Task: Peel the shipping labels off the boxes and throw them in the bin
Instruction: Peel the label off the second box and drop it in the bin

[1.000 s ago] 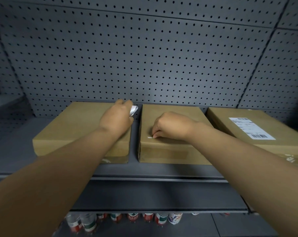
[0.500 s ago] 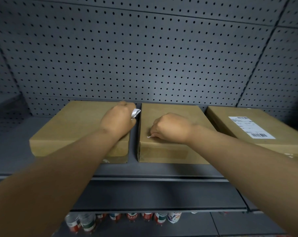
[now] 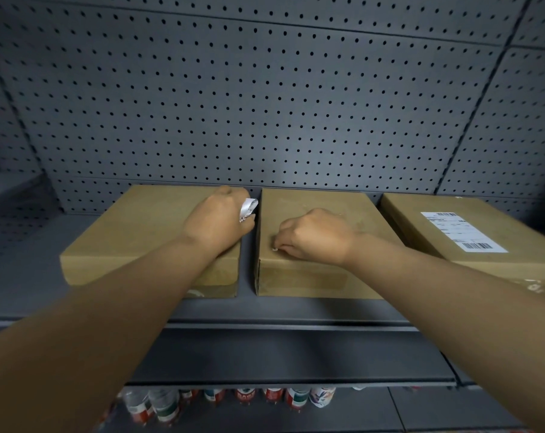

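Observation:
Three flat brown boxes lie side by side on a grey shelf [image 3: 265, 310]. My left hand [image 3: 218, 220] rests over the right part of the left box [image 3: 133, 239] and holds a crumpled white label [image 3: 248, 208]. On the middle box [image 3: 315, 273], my right hand [image 3: 315, 234] has curled fingers that pinch a tiny white label scrap [image 3: 275, 249] near the box's front left. The right box [image 3: 496, 226] carries a whole white shipping label [image 3: 463, 231] with barcodes. No bin is in view.
A grey pegboard wall [image 3: 265, 104] rises right behind the boxes. Below the shelf's front edge, several bottles [image 3: 233, 398] with red and green wrappers stand on a lower level.
My right hand has barely shifted while picking at the scrap on the middle box. My left hand keeps the crumpled label in about the same place.

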{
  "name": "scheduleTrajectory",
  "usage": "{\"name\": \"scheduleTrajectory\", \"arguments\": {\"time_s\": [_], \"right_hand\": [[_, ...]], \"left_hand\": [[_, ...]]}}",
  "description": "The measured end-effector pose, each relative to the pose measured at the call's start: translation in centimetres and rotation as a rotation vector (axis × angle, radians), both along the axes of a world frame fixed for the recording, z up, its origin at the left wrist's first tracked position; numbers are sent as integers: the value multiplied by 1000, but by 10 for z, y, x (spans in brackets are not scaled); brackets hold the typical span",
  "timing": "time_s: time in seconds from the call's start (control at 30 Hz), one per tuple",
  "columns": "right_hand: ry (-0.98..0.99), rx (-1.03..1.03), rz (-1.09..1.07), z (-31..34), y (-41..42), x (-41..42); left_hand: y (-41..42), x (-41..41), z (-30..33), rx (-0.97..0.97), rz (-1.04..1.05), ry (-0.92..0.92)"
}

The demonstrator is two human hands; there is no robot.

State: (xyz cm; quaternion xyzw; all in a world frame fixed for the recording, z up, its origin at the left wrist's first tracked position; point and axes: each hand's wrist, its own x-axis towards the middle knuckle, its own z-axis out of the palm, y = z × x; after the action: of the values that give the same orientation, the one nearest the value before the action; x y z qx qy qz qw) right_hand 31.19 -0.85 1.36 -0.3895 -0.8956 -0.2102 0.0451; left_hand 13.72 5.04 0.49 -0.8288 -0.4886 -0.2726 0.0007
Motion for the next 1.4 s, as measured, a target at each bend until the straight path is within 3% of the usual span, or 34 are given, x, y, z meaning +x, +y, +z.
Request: {"name": "scheduleTrajectory", "arguments": {"time_s": [0.17,0.37,0.73,1.4], "right_hand": [[49,-14,-13,1,-1,-2],[80,-82,-180,3,-2,-3],[473,-252,-449,10,6,1],[574,-342,-471,26,8,-2]], "left_hand": [[0,-3,1,2,15,12],[-1,-5,-1,12,8,28],[-6,2,-1,-1,-76,29],[-6,15,6,39,-196,200]]}}
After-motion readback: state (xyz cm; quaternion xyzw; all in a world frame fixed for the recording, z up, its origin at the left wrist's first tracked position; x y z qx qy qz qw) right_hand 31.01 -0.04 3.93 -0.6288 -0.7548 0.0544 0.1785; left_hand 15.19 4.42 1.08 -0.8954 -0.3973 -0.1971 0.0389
